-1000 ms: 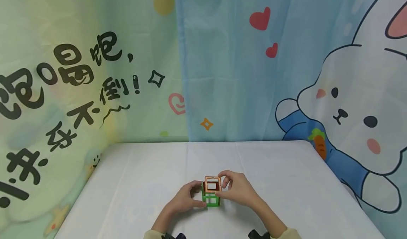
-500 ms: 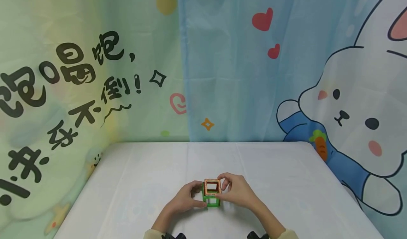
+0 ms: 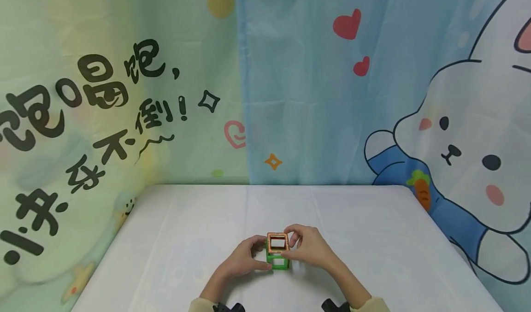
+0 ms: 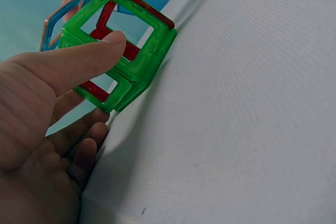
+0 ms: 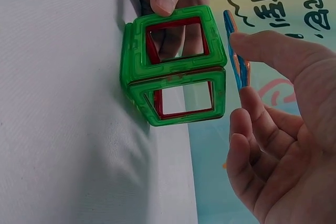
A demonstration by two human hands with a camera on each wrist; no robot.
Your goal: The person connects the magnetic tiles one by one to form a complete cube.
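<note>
A cube of see-through green and red magnetic tiles (image 5: pixel 212 40) stands on the table. My left hand (image 3: pixel 240 259) grips it from the left, thumb (image 4: pixel 100 53) pressed on a green face and fingers on the opposite side. My right hand (image 3: pixel 311 247) pinches a square magnetic tile (image 5: pixel 236 61), orange on one side and blue on the other, between thumb and fingertips. This tile is just over the cube's top, with a narrow gap in the right wrist view. Red tile edges show through the cube's green frames.
A white cloth covers the table (image 3: pixel 186 220). Behind it hangs a printed curtain (image 3: pixel 290 95) with a rabbit, hearts and black lettering. Black wrist straps (image 3: pixel 336 305) show at both sleeves.
Compared with a second ago, my right hand has brought the orange and blue tile slightly lower toward the cube. The left hand keeps its grip. The head view has shifted a little.
</note>
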